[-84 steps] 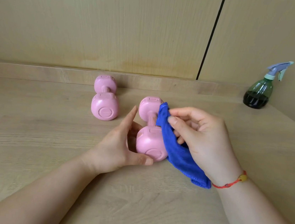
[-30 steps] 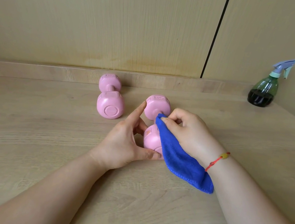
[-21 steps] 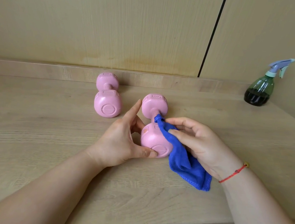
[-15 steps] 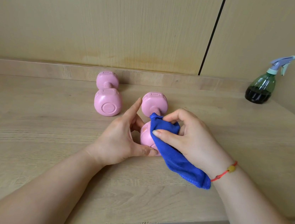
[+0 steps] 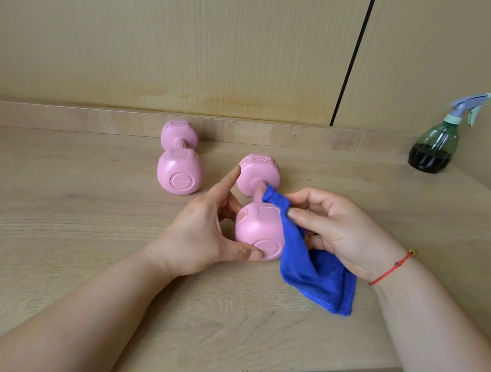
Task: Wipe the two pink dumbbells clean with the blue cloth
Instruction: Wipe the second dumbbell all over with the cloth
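**Fuzzy blue cloth [image 5: 314, 271] slid down off the top of the near pink dumbbell [image 5: 259, 227]**

A person sat at a pale wood-grain table [image 5: 78, 227]. The near pink dumbbell, a smooth weight with blocky rounded heads, lay pointing away from them. Their left hand [image 5: 201, 233] gripped its closer head, with the thumb pressed on the round end face. The other fingers curled behind its left side, and the forefinger stretched straight toward the farther head.

Their right hand [image 5: 340, 231], with a red string bracelet [image 5: 391, 268] at the wrist, pinched the blue cloth between thumb and fingertips. It held the cloth against that head's right side, one corner poking up by the handle. Half a second before, the cloth had been bunched over the top of the head. Now the top showed bare and the cloth's tail lay on the table. The left hand had not shifted.

The far pink dumbbell [image 5: 179, 162], matching in shape, lay apart to the left near the back ledge. A green plastic spray bottle [image 5: 435, 144] with a lilac trigger stood at the far right.
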